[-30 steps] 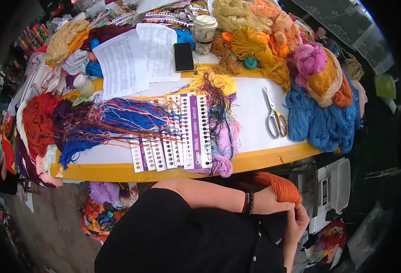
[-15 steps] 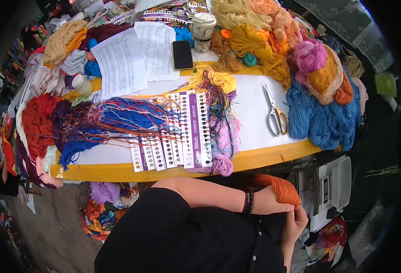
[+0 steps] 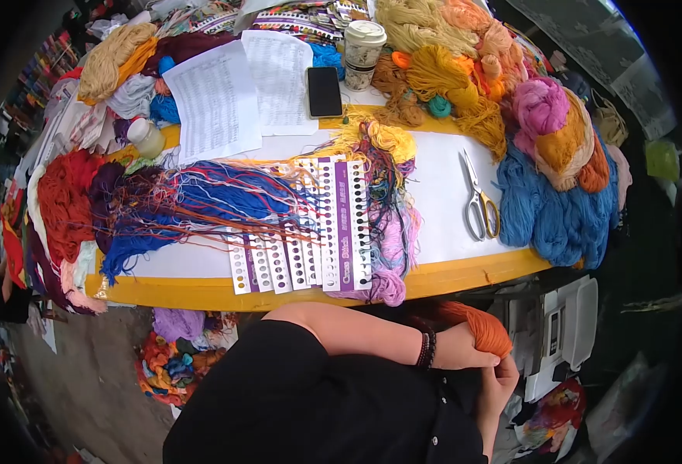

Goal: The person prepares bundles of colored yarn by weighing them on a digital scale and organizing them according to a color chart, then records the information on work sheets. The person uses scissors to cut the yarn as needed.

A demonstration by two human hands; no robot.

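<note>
Orange skein held in the hands by the worktop's near edge

The left hand [image 3: 463, 348], below dark bracelets [image 3: 427, 349], is closed around an orange skein [image 3: 491, 334]. The skein bulges over its far side, with a darker length trailing leftward into shadow. The right hand [image 3: 500, 383] has bent fingers meeting the left thumb at the skein's lower end; whether they pinch strands cannot be told.

Beyond the hands, the worktop [image 3: 441, 276] carries overlapping punched cards [image 3: 345, 232] with threads attached, open-bladed scissors [image 3: 480, 203] and blue skeins [image 3: 569, 224]. Farther back are a phone [image 3: 324, 92], a lidded cup [image 3: 362, 56] and printed sheets [image 3: 215, 100].
</note>
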